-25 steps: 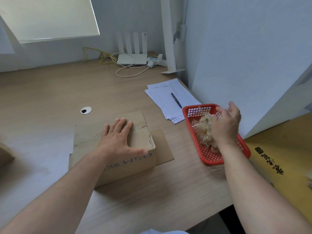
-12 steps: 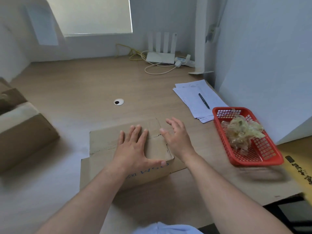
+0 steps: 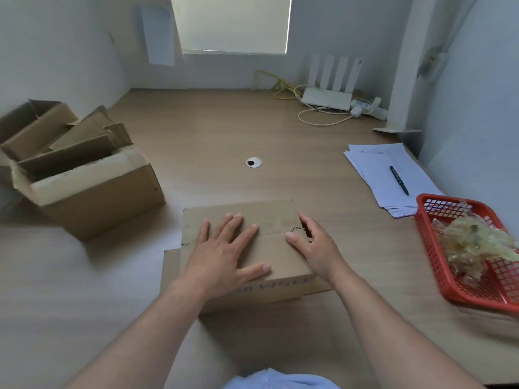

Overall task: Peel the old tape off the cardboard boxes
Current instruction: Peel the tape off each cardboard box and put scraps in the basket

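Your left hand (image 3: pixel 224 254) lies spread on the cardboard box (image 3: pixel 280 265); your right hand (image 3: pixel 314 245) — hold unclear. Yank, and cardboard may tear.

Under my left hand (image 3: pixel 222 254) the box (image 3: pixel 278 256) was plain brown cardboard, matt and dry, with its seam ragged beside my right hand (image 3: pixel 316 248). The desk (image 3: pixel 213 130) had a smooth, pale wood-grain finish. The red basket (image 3: pixel 429 242) was plastic lattice. The tape wad (image 3: pixel 474 242) in it looked glossy, yellowish and crinkled. The paper sheets (image 3: pixel 376 164) were matt white.
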### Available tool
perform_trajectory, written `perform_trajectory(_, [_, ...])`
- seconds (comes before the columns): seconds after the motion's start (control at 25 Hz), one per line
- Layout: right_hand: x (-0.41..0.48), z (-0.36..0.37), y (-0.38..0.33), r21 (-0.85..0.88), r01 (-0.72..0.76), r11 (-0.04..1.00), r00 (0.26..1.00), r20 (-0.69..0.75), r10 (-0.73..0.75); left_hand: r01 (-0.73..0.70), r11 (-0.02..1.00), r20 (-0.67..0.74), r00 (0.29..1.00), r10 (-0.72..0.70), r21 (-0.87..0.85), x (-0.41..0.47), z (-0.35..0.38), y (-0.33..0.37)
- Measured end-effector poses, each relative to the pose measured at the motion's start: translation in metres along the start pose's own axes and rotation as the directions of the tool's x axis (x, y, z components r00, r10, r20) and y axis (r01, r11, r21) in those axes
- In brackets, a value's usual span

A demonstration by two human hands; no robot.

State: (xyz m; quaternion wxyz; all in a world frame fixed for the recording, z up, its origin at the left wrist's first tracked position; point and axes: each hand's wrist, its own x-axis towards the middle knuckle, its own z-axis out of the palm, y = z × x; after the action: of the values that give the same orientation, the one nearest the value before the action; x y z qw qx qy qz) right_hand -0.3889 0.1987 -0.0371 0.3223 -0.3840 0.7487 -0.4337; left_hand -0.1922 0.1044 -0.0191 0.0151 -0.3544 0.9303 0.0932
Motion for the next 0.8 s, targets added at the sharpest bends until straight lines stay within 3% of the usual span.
perform_trajectory(0.12, [-0.003, 0.001, 0.001, 0.024, -0.009, 1.0, 1.0, -0.004, 0.01, 0.134, 0.989, -0.055, 0.989, -0.137, -0.06, -0.02, -0.002, -0.015])
perform_trajectory(0.2, [-0.004, 0.0, 0.0, 0.033, -0.016, 0.999, 1.0, 0.007, 0.016, 0.248, 0.939, -0.114, 0.953, -0.281, -0.236, -0.03, -0.003, -0.021])
perform_trajectory(0.4, [-0.004, -0.002, -0.003, 0.114, -0.033, 0.993, 0.998, 0.051, 0.028, 0.294, 0.668, -0.089, 0.875, -0.476, -0.684, -0.037, -0.001, -0.024])
perform_trajectory(0.68, [0.007, -0.009, -0.007, 0.233, -0.143, 0.962, 0.979, 0.179, 0.102, 0.3, 0.379, 0.048, 0.834, -0.55, -0.876, -0.022, 0.007, -0.038])
perform_trajectory(0.8, [0.018, -0.017, -0.013, 0.184, -0.129, 0.974, 0.974, 0.209, 0.089, 0.298, 0.338, 0.036, 0.795, -0.605, -0.893, -0.016, 0.005, -0.047])
